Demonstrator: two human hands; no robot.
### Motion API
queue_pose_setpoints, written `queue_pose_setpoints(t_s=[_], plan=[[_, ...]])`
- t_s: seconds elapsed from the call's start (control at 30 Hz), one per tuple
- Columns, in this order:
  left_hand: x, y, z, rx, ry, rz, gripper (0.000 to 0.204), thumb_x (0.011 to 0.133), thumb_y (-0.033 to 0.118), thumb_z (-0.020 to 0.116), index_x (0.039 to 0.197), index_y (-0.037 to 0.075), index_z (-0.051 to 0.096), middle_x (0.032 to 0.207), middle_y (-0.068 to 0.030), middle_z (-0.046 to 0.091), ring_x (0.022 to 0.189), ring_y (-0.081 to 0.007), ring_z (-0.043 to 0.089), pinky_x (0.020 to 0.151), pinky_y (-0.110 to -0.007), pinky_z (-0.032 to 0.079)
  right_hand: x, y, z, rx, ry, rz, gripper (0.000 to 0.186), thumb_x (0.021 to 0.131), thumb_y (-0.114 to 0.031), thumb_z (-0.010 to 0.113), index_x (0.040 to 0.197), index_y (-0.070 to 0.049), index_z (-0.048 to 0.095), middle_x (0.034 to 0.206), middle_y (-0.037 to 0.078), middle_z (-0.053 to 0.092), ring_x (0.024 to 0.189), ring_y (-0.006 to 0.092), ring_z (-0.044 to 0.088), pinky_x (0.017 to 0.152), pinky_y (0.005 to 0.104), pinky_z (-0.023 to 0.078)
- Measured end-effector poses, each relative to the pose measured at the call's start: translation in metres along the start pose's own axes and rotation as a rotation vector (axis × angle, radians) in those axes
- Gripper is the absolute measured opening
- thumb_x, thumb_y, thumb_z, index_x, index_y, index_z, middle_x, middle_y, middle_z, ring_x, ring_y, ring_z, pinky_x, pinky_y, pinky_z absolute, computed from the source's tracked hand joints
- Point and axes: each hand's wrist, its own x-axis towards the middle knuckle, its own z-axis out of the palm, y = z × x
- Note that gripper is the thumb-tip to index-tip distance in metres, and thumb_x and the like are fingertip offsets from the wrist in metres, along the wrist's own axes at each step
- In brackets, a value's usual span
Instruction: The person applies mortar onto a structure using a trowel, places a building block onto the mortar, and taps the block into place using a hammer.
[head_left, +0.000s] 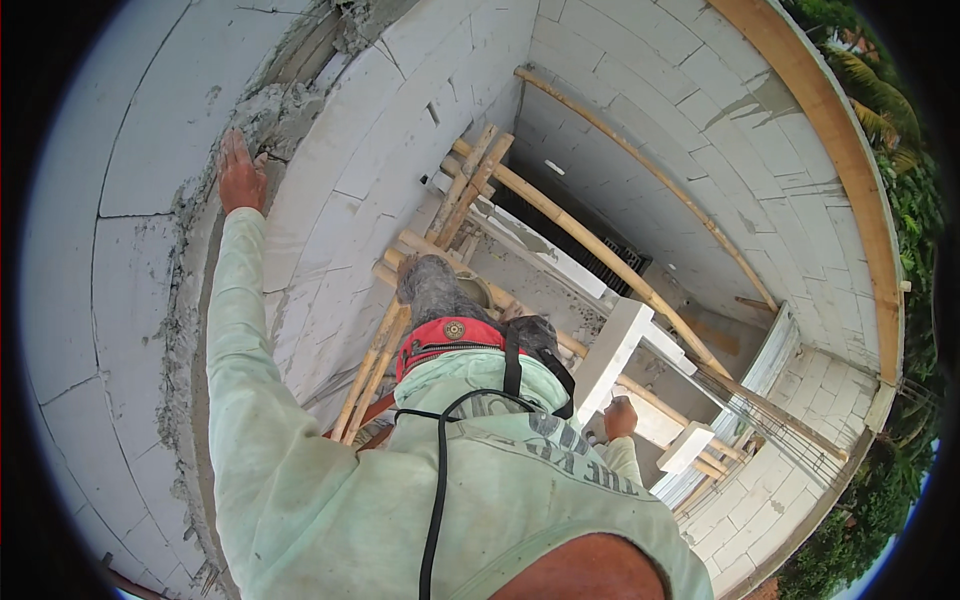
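My left hand (pixel 241 172) is stretched out with its palm flat against the white block wall (pixel 150 130), right at a rough grey mortar joint (pixel 280 112). It holds nothing. My right hand (pixel 620 416) hangs low beside my hip with its fingers curled, above a white block (pixel 612 352). Whether it grips anything is hidden. I wear a pale green long-sleeved shirt (pixel 300 480), with a black cable (pixel 437 500) running down its front and a red waistband (pixel 445 333).
I stand on a bamboo scaffold (pixel 470 185) with long diagonal poles (pixel 610 262) between white block walls. A wooden board (pixel 850 170) caps the right wall. Loose white blocks (pixel 690 445) and steel rebar (pixel 770 410) lie below. Green trees (pixel 910 200) stand beyond.
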Motion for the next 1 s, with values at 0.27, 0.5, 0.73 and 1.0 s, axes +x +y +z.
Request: queue_pose_setpoints(t_s=[0.27, 0.5, 0.73, 1.0], plan=[[0.001, -0.011, 0.007, -0.009, 0.023, 0.037, 0.063, 0.092, 0.029, 0.059, 0.144, 0.001, 0.034, 0.148, -0.0189, 0.038, 0.138, -0.0341, 0.035, 0.112, -0.040, 0.033, -0.019, 0.010, 0.008, -0.092, 0.000, -0.061, 0.007, 0.088, -0.006, 0.051, 0.089, -0.003, 0.057, 0.069, 0.013, 0.064, 0.061, 0.0255, 0.065, 0.058, 0.0378, 0.051], [0.003, -0.013, 0.009, 0.025, 0.028, 0.028, 0.066, 0.093, 0.035, 0.057, 0.145, 0.002, 0.033, 0.148, -0.0191, 0.038, 0.135, -0.0348, 0.039, 0.108, -0.041, 0.037, -0.030, 0.030, 0.017, -0.217, -0.044, -0.085, 0.011, 0.084, -0.006, 0.053, 0.093, -0.001, 0.059, 0.071, 0.014, 0.065, 0.064, 0.0301, 0.066, 0.062, 0.0424, 0.051], [0.000, -0.013, 0.011, 0.039, 0.031, 0.028, 0.067, 0.094, 0.039, 0.057, 0.145, 0.002, 0.033, 0.146, -0.0190, 0.040, 0.133, -0.0353, 0.041, 0.107, -0.042, 0.039, -0.036, 0.033, 0.016, -0.157, -0.093, -0.060, 0.010, 0.087, -0.011, 0.054, 0.090, -0.003, 0.058, 0.073, 0.019, 0.065, 0.069, 0.0369, 0.066, 0.066, 0.0454, 0.050], [0.000, -0.007, 0.007, 0.062, 0.055, 0.050, 0.065, 0.093, 0.036, 0.058, 0.143, 0.001, 0.035, 0.144, -0.0209, 0.043, 0.132, -0.0362, 0.043, 0.106, -0.041, 0.039, -0.031, 0.020, 0.006, -0.230, -0.104, -0.100, 0.011, 0.088, -0.010, 0.052, 0.089, -0.002, 0.058, 0.074, 0.020, 0.065, 0.072, 0.0387, 0.066, 0.067, 0.0460, 0.051]])
